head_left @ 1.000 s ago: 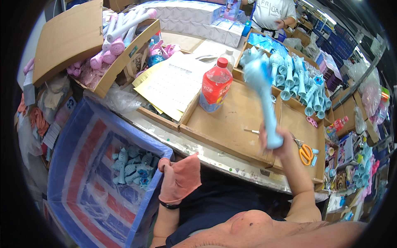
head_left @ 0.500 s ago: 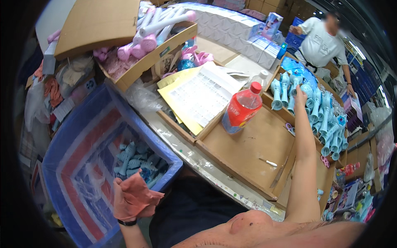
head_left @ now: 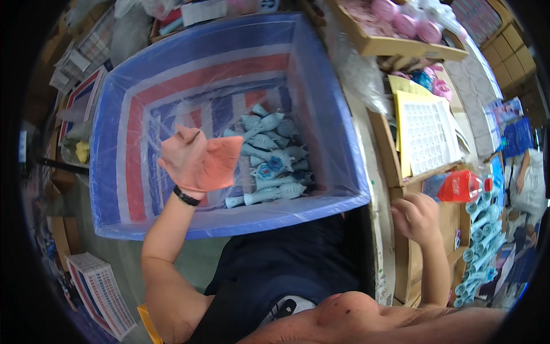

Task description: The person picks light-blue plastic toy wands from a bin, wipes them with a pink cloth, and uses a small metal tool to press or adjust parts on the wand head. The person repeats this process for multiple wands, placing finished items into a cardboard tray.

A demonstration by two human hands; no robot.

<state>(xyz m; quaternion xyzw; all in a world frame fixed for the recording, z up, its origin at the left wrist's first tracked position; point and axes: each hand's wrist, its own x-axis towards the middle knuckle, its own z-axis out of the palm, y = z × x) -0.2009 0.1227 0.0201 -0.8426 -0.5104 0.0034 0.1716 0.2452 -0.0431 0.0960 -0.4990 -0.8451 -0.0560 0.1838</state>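
Note:
A salmon-coloured cloth (head_left: pixel 222 163) is gripped in my left hand (head_left: pixel 184 159), over a large blue bin. In the bin, to the right of that hand, lies a pile of light-blue flared plastic pieces (head_left: pixel 274 163). The cloth's edge comes close to the pile and partly overlaps it in the view. My right hand (head_left: pixel 420 219) hovers over the near end of a shallow cardboard tray (head_left: pixel 409 266). Its fingers are loosely bent and slightly blurred, with nothing visible in them. More light-blue pieces (head_left: pixel 486 241) stand in a box farther right.
The bin's wall (head_left: pixel 232 226) has blue, white and red stripes under clear plastic. A red-labelled bottle (head_left: pixel 458 186) lies within the right hand's reach, beside printed sheets (head_left: pixel 427 135). A carton (head_left: pixel 401 46) of pink pieces stands beyond. Another person (head_left: pixel 527 183) is at far right.
My view has swung left toward the bin. My right hand has left the box of light-blue pieces and come back over the tray. The cloth stays in my left hand.

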